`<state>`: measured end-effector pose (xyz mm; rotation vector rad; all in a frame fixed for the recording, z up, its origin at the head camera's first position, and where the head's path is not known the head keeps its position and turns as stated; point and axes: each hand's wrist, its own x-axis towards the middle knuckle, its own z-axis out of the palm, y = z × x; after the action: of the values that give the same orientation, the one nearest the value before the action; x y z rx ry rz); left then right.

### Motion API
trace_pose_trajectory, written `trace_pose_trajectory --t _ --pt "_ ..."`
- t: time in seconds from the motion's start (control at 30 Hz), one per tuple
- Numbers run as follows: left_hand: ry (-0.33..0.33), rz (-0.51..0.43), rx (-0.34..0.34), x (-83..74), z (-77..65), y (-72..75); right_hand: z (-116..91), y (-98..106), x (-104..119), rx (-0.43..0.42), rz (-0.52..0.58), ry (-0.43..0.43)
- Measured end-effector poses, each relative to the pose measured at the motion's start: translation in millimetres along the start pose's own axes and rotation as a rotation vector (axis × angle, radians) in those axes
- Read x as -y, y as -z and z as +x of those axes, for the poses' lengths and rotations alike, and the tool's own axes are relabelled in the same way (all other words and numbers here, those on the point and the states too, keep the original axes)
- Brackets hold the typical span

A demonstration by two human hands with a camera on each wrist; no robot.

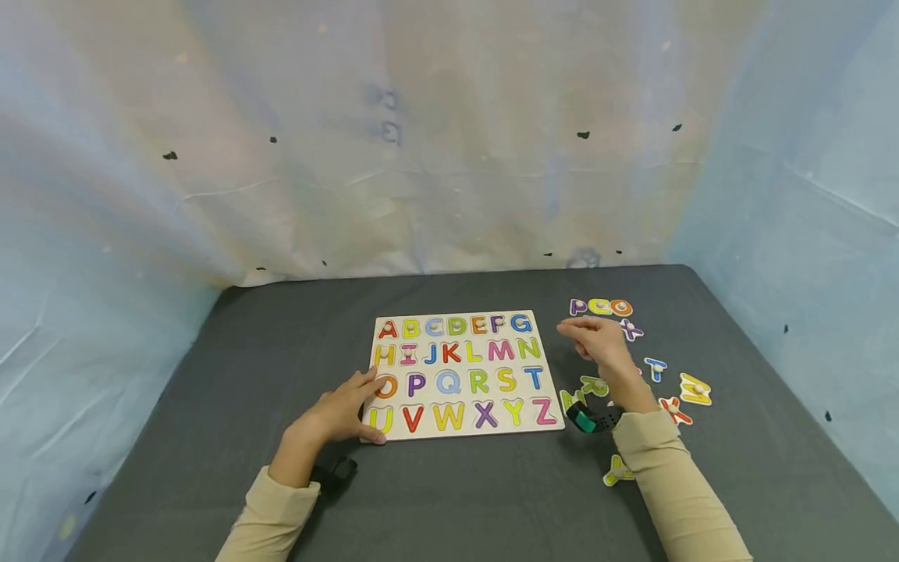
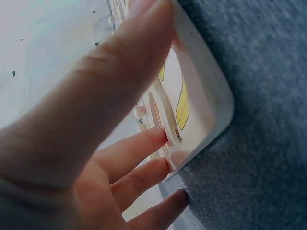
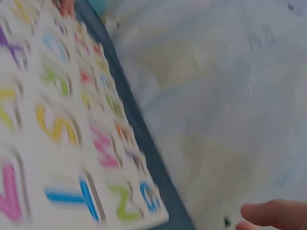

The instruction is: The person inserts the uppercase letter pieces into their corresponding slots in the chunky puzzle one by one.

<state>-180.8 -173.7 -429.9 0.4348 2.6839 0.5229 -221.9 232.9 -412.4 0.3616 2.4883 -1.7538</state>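
The wooden alphabet puzzle board (image 1: 467, 432) lies flat, with knobbed letter pieces in its top-left part and coloured letter prints elsewhere. At its lower left corner rests my left hand (image 1: 342, 408), thumb by the U print (image 1: 381, 420) and fingers reaching the edge beside the O. In the left wrist view, the fingertips (image 2: 160, 136) touch a raised wooden letter's edge near the board rim. My right hand (image 1: 597, 341) hovers to the right of the board, fingers loosely bent, with no piece showing in it. Only fingertips of it appear in the right wrist view.
Loose letter pieces lie to the right: a purple P (image 1: 578, 307), an orange O (image 1: 621, 307), a purple X (image 1: 630, 329), a blue T (image 1: 655, 368), a yellow letter (image 1: 695, 389), a green Y (image 1: 617, 471) and others, some behind the right forearm. Pale sheeting (image 1: 449, 156) walls the grey table.
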Motion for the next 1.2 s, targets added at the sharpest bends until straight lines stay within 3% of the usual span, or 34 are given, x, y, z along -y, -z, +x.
trace_pose_trajectory --t 0.2,0.47,0.83,1.2 --pt "-0.011 0.004 0.007 -0.4 0.5 0.0 16 24 -18 -0.110 0.123 -0.089" --pt "-0.006 0.006 0.006 -0.4 0.1 -0.6 37 36 -27 -0.283 0.261 -0.161" --pt "-0.006 -0.004 -0.001 -1.8 -0.5 -0.4 59 40 -42 -0.339 0.157 -0.272" --pt "0.006 -0.001 -0.002 -1.1 -0.9 0.6 62 35 -42 -0.403 -0.139 -0.273"
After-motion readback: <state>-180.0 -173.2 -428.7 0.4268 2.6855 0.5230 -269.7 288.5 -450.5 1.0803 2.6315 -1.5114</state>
